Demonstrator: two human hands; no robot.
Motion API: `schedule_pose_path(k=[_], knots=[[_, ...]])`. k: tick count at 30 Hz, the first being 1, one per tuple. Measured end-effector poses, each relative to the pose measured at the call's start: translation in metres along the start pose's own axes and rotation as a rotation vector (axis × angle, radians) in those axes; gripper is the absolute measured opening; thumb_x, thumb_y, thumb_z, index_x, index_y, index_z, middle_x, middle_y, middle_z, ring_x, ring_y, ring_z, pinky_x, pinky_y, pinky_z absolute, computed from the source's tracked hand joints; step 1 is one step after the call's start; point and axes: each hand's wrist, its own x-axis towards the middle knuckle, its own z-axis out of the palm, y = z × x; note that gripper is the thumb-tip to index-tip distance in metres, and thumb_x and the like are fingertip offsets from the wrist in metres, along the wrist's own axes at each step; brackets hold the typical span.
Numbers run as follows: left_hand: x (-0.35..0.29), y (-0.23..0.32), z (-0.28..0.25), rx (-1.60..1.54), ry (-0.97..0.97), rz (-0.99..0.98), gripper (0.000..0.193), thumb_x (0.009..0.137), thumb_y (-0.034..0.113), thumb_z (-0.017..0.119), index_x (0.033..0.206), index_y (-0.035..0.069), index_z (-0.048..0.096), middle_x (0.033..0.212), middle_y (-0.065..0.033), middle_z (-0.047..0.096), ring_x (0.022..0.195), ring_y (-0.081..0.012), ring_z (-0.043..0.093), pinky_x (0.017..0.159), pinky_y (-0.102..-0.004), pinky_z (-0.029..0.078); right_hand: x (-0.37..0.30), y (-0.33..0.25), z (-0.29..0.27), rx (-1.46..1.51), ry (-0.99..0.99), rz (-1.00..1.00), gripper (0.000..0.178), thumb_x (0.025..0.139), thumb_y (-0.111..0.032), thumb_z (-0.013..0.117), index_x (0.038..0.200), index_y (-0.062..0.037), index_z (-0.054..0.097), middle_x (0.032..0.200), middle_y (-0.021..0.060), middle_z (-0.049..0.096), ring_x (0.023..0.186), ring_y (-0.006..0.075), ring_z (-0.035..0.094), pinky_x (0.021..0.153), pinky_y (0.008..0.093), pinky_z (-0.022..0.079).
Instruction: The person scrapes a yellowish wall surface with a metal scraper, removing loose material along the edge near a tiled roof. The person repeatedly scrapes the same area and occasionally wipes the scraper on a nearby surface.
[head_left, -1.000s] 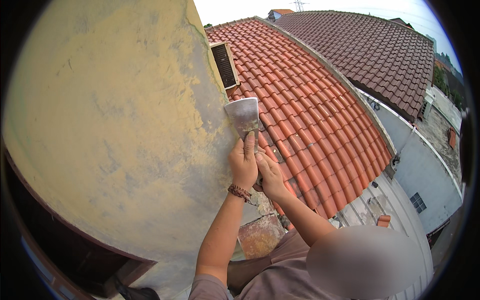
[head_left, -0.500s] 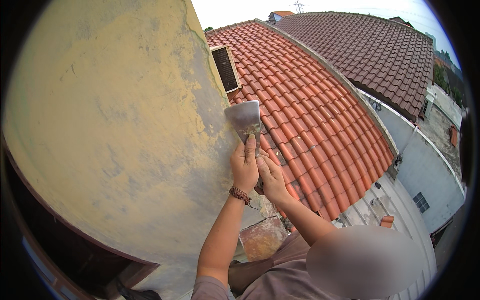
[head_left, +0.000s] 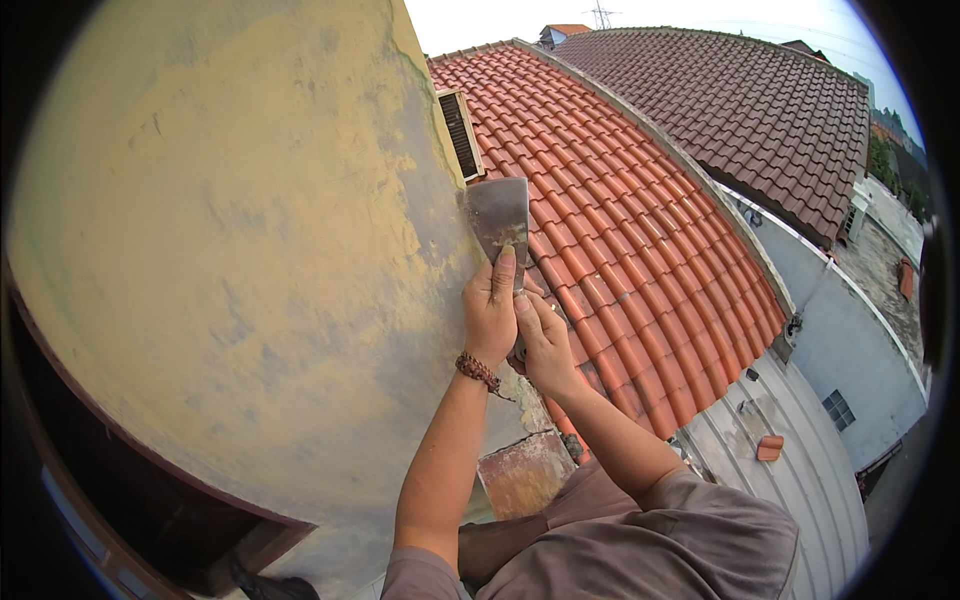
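Observation:
My left hand is closed round the upper part of a wide-bladed scraper, its thumb lying on the base of the blade. Just below and to the right, my right hand grips the handle, which is mostly hidden by the fingers. The metal blade points upward at the corner edge of a yellow wall; whether it touches the wall I cannot tell. Paint on the wall is patchy, with grey areas bared near that edge. A braided brown bracelet circles my left wrist.
A slatted vent juts out beyond the wall's edge. Orange roof tiles slope away on the right, with a ridged metal roof lower down bearing a loose tile piece. A dark framed opening lies lower left.
Both hands and the scraper have risen slightly, bringing the blade higher along the wall's edge. The view has shifted a little. Both hands keep their hold.

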Motion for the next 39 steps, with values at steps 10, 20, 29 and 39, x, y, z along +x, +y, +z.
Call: schedule_pose_path(k=[10, 20, 29, 39], knots=[[-0.134, -0.109, -0.01, 0.068, 0.078, -0.351, 0.047, 0.102, 0.042, 0.052, 0.08, 0.002, 0.061, 0.071, -0.0033, 0.064, 0.066, -0.0095, 0.058, 0.061, -0.0275, 0.049, -0.115, 0.091, -0.062, -0.274, 0.009, 0.266, 0.031, 0.106, -0.031, 0.047, 0.099, -0.0021, 0.056, 0.063, -0.0032, 0.05, 0.052, 0.005, 0.045, 0.047, 0.0238, 0.037], [-0.3, -0.118, -0.095, 0.574, -0.091, -0.821, 0.034, 0.094, 0.03, 0.068, 0.102, -0.003, 0.067, 0.084, -0.0121, 0.072, 0.075, -0.0166, 0.07, 0.063, -0.0296, 0.056, -0.273, 0.075, -0.174, -0.653, 0.116, 0.999, 0.038, 0.101, -0.037, 0.055, 0.092, -0.0007, 0.06, 0.066, 0.0043, 0.059, 0.059, 0.0101, 0.058, 0.049, 0.0282, 0.045], [-0.054, 0.034, -0.105, 1.311, 0.196, 0.778, 0.039, 0.095, 0.029, 0.063, 0.124, 0.003, 0.059, 0.148, -0.0224, 0.039, 0.138, -0.0396, 0.035, 0.11, -0.0562, 0.032, -0.163, 0.073, -0.126, -0.075, 0.012, 0.537, 0.037, 0.104, -0.035, 0.049, 0.122, -0.0024, 0.054, 0.069, 0.0, 0.053, 0.053, 0.0062, 0.049, 0.047, 0.0225, 0.039], [0.039, 0.039, -0.138, 1.741, 0.395, 1.009, 0.062, 0.101, 0.053, 0.036, 0.153, 0.018, 0.037, 0.161, -0.018, 0.021, 0.149, -0.0359, 0.018, 0.117, -0.0599, 0.011, -0.072, 0.083, -0.093, 0.093, -0.083, 0.343, 0.043, 0.103, -0.031, 0.052, 0.135, -0.0027, 0.05, 0.068, 0.0018, 0.055, 0.049, 0.0067, 0.047, 0.045, 0.0225, 0.037]])
